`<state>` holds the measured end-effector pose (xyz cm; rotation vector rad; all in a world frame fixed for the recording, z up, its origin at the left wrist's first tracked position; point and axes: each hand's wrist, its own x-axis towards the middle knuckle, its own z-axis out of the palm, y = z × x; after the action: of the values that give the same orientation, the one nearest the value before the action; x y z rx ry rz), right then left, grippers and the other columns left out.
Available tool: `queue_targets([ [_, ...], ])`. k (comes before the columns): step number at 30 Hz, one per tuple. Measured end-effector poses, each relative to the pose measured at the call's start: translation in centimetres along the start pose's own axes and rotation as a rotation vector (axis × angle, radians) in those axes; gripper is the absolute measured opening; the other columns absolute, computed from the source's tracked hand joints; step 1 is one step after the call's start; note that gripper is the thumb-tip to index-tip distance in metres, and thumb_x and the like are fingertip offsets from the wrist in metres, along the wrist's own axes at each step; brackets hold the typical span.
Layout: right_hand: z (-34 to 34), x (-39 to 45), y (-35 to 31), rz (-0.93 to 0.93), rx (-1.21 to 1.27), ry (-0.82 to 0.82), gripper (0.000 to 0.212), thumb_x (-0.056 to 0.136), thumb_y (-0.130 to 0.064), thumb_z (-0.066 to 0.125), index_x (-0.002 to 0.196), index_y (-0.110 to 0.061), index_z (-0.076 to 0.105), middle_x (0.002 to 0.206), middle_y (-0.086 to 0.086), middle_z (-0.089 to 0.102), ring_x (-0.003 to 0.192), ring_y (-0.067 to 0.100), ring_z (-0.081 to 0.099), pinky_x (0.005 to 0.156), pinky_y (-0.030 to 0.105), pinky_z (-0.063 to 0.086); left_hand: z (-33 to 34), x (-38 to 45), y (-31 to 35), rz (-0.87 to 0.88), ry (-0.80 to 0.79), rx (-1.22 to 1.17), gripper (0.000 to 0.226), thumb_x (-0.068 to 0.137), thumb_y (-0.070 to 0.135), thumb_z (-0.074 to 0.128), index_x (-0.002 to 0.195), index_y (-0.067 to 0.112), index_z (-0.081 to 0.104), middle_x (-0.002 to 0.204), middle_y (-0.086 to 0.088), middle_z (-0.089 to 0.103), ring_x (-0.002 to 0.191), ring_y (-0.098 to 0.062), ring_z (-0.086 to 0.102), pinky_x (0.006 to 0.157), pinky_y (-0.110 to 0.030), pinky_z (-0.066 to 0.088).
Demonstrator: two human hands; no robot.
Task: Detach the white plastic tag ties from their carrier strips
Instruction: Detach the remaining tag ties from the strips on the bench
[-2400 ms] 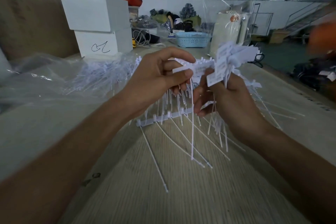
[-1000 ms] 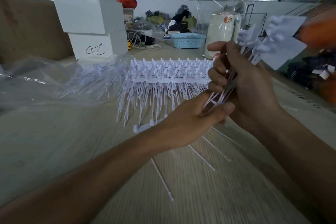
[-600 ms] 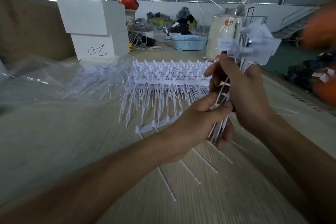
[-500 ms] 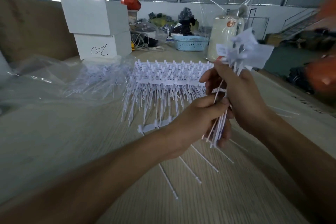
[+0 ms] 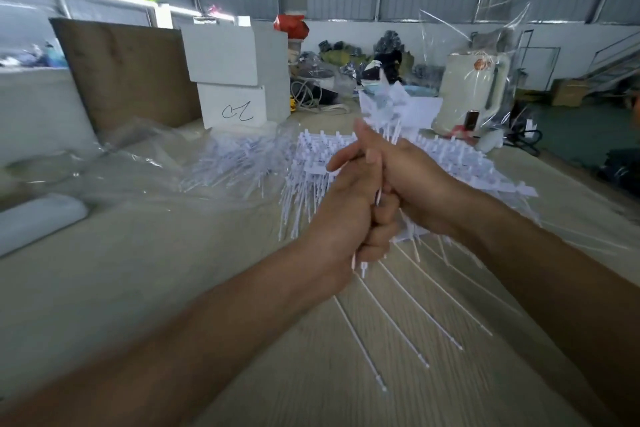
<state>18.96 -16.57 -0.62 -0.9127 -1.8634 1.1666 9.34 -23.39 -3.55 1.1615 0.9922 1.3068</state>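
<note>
I'm gripping a bundle of ties (image 5: pixel 389 114) upright in both fists, left hand (image 5: pixel 346 208) low, right hand (image 5: pixel 412 180) behind it. Strips (image 5: pixel 311 163) lying mid-counter (image 5: pixel 173 270) just beyond, nearer my left hand.

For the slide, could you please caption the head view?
Both hands, left hand and right hand, grip a bundle of white tag ties above the table.

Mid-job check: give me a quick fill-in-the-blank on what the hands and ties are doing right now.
1. Both hands grip one bundle of ties; the left hand grips its ____ end.
2. The right hand holds the bundle nearer its flat ____.
3. Several loose ties lie on the ____.
4. The marked box sits ____ another white box.

Missing words: lower; tags; table; under
</note>
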Motion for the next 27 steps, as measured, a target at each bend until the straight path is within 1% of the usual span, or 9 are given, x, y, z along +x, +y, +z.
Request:
queue_targets([
  [4,0.4,3.8,-1.9,-0.063,-0.083,-0.292,0.07,0.086,-0.079,0.042,0.113,-0.023,0.074,0.103,0.005,0.076,0.093,0.016,0.074,0.076,0.029,0.057,-4.3,0.8,1.7,0.196,-0.008,0.097,0.053,0.105,0.051,0.036,0.059,0.026,0.048,0.052,0.005,0.029,0.037,-0.008,0.023,0.042,-0.015,0.021],
  [6,0.9,5.9,-1.9,-0.021,-0.047,-0.435,0.084,0.081,-0.083,0.047,0.126,-0.014,0.067,0.117,0.012,0.072,0.106,0.027,0.071,0.083,0.036,0.058,-6.4,1.3,2.1,0.214,0.002,0.091,0.047,0.104,0.052,0.036,0.065,0.027,0.044,0.054,0.003,0.028,0.04,-0.01,0.02,0.043,-0.017,0.019],
  [9,1.9,8.3,-1.0,0.059,0.039,-0.594,0.088,0.077,-0.079,0.055,0.128,-0.007,0.063,0.116,0.014,0.067,0.103,0.029,0.068,0.079,0.036,0.058,-10.4,2.5,2.6,0.182,0.186,0.008,0.043,0.106,0.051,0.034,0.073,0.025,0.043,0.056,0.003,0.027,0.041,-0.01,0.016,0.039,-0.016,0.017],
  [14,6.0,12.4,1.2,-0.266,-0.31,-0.027,0.015,0.088,-0.021,0.077,0.094,-0.008,0.076,0.087,0.003,0.07,0.078,0.016,0.065,0.069,0.03,0.055,-17.7,3.9,1.7,0.085,0.542,-0.159,0.039,0.111,0.036,0.025,0.073,0.027,0.027,0.053,0.006,0.017,0.04,-0.008,0.011,0.037,-0.015,0.009],
  [17,9.4,14.8,0.9,-0.466,-0.735,0.018,0.03,0.086,-0.021,0.077,0.115,-0.015,0.07,0.111,0.002,0.061,0.107,0.02,0.058,0.086,0.034,0.048,-19.2,4.2,0.9,-0.014,0.612,-0.185,0.039,0.111,0.032,0.024,0.073,0.025,0.028,0.046,0.008,0.019,0.034,-0.007,0.014,0.035,-0.012,0.011],
  [19,11.0,16.0,1.1,-0.472,-1.186,-0.089,0.053,0.085,-0.035,0.077,0.133,-0.023,0.059,0.132,0.004,0.054,0.126,0.026,0.046,0.095,0.04,0.044,-19.3,4.2,0.6,-0.036,0.607,-0.152,0.041,0.11,0.036,0.025,0.072,0.023,0.03,0.046,0.007,0.019,0.034,-0.007,0.015,0.035,-0.011,0.013],
  [21,12.0,16.8,1.6,-0.446,-1.541,-0.149,0.053,0.086,-0.041,0.076,0.134,-0.027,0.058,0.135,0.003,0.054,0.128,0.027,0.045,0.1,0.044,0.04,-19.1,4.2,0.3,-0.054,0.582,-0.116,0.04,0.11,0.037,0.027,0.074,0.022,0.032,0.048,0.007,0.019,0.034,-0.007,0.015,0.034,-0.012,0.014],
  [24,12.5,17.7,1.9,-0.453,-1.567,-0.097,0.017,0.093,-0.016,0.065,0.109,-0.022,0.068,0.115,0.007,0.067,0.109,0.029,0.06,0.088,0.04,0.038,-18.9,4.1,0.3,-0.071,0.54,-0.083,0.039,0.11,0.038,0.028,0.075,0.021,0.033,0.048,0.007,0.02,0.035,-0.007,0.016,0.035,-0.013,0.014],
  [27,11.7,19.0,0.7,-0.357,-1.274,0.125,0.019,0.097,-0.01,0.056,0.112,-0.014,0.067,0.109,0.013,0.067,0.099,0.034,0.065,0.08,0.037,0.047,-18.7,4.1,0.6,-0.063,0.51,-0.043,0.039,0.109,0.038,0.029,0.075,0.022,0.034,0.049,0.007,0.022,0.036,-0.008,0.016,0.036,-0.013,0.015],
])
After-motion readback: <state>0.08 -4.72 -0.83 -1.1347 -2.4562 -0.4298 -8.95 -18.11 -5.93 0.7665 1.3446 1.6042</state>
